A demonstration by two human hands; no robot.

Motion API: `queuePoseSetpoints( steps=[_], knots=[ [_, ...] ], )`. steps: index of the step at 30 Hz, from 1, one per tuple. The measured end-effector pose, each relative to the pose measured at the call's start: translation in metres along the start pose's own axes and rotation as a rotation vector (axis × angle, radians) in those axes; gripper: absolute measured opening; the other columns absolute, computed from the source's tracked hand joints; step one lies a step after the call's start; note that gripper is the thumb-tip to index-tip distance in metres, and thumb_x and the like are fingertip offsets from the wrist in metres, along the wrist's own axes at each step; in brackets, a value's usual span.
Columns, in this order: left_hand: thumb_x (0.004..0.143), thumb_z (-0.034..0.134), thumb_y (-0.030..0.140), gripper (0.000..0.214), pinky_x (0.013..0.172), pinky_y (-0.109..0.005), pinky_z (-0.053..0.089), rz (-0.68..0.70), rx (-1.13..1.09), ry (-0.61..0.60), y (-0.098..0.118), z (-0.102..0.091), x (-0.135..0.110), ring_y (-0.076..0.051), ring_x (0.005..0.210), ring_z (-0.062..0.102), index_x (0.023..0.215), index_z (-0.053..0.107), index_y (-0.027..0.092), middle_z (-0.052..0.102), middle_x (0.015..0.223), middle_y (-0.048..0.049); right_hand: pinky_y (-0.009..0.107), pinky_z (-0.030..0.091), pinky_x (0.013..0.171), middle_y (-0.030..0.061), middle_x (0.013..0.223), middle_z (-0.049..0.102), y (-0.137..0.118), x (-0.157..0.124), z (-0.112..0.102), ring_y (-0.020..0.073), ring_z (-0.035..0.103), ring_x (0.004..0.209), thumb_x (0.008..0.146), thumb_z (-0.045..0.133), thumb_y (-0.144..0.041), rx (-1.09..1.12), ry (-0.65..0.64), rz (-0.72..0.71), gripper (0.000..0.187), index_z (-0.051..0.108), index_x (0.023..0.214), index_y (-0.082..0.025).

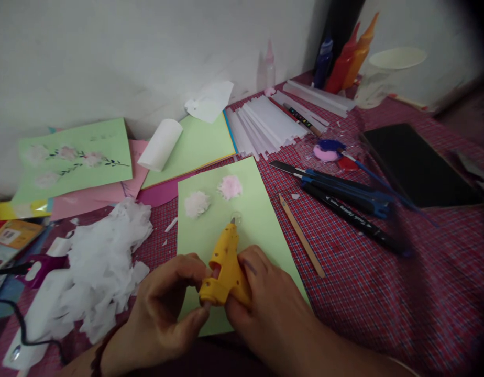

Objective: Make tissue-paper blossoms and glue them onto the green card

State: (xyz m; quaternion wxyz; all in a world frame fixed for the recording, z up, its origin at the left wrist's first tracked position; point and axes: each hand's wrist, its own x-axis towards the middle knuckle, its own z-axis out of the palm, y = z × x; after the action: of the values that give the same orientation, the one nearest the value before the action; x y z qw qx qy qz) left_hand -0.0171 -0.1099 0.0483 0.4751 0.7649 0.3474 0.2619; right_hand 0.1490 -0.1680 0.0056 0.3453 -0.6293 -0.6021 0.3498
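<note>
Over checked tabletop (344, 293), yellow glue gun (231, 251) is now gripped by right hand (271, 296), rear end pinched by left hand (165, 311).

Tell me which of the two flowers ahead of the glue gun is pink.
The right flower, slightly farther up the sheet; the left flower is whitish.

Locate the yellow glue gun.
In the head view, below centre, the yellow glue gun is in the right hand over the green sheet, nozzle below the pink flower.

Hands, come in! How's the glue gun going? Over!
Right hand gripping yellow glue gun. Left hand at its back end. Nozzle over green card, two flowers beyond.
</note>
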Motion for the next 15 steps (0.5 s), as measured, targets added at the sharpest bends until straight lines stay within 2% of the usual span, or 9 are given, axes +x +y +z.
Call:
queuePoseSetpoints(
  steps=[5, 11, 15],
  knots=[
    [0.073, 0.062, 0.014, 0.028, 0.061, -0.022, 0.05, 0.006, 0.031, 0.025, 0.0012, 0.0016, 0.0029, -0.012, 0.069, 0.058, 0.098, 0.059, 0.026, 0.061, 0.077, -0.0002, 0.035, 0.045, 0.058, 0.0043, 0.081, 0.058, 0.0003, -0.0001, -0.0001, 0.0219, 0.061, 0.07, 0.069, 0.046, -0.018, -0.01, -0.002, 0.001, 0.019, 0.052, 0.086, -0.019],
    [0.072, 0.063, 0.013, 0.027, 0.06, -0.022, 0.051, 0.004, 0.048, 0.043, 0.0027, 0.0023, 0.0043, -0.012, 0.068, 0.058, 0.096, 0.059, 0.024, 0.06, 0.075, -0.0006, 0.036, 0.047, 0.062, 0.0049, 0.084, 0.059, -0.0012, 0.0008, -0.0014, 0.0218, 0.061, 0.073, 0.07, 0.045, -0.017, 0.009, -0.064, 0.033, 0.02, 0.052, 0.088, -0.019],
    [0.072, 0.062, 0.013, 0.026, 0.058, -0.021, 0.05, 0.004, 0.04, 0.042, 0.0044, 0.0032, 0.0038, -0.012, 0.067, 0.057, 0.095, 0.059, 0.024, 0.06, 0.074, -0.0004, 0.035, 0.046, 0.06, 0.0046, 0.083, 0.059, -0.0018, -0.001, -0.001, 0.0218, 0.062, 0.071, 0.068, 0.045, -0.017, -0.005, -0.025, 0.013, 0.02, 0.052, 0.087, -0.019]
  ],
)
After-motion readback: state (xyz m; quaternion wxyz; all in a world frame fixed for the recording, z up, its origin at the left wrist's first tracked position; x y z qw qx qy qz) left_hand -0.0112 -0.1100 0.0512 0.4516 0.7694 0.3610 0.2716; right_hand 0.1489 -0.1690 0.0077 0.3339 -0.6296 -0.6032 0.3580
